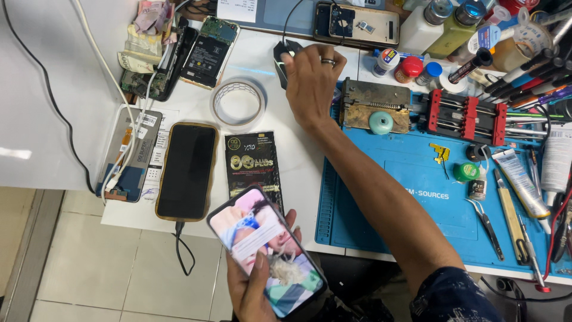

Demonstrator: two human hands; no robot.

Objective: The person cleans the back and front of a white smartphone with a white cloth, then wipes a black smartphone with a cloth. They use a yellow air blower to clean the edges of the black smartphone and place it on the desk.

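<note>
**Black mouse under right hand, lit phone in left**

Black mouse [281,58] lying on the white table [71,89] near the far edge, covered by the right hand [311,80], fingers spread over its top, ring on one finger. Fingers not clamped around it, only resting on it. Right forearm stretched across the corner of the blue mat [411,197].

Held up near the table's front edge, a lit phone [266,251] with a colourful picture on its screen, gripped in the left hand [253,286]: fingers curled behind and along the edges, thumb laid on the glass. Hands well apart, one far, one near.

Between them on the table: a black packet [252,161] with gold print, just beside a dark phone in a tan case [186,170] with a cable plugged at its lower end. Ring of clear tape [237,102] beyond these. Further left, a screen part [128,152] with white cables lying over it. Opened phone with a bare circuit board [210,50] near the far left, next to some crumpled banknotes [146,24].

On the mat: a metal clamp with red blocks [466,116], a rusty jig [374,104] with a pale green knob, tweezers [487,222], a white tube [519,182], a small green-capped bottle [466,172]. Bottles and pens crowded at the far right corner.
</note>
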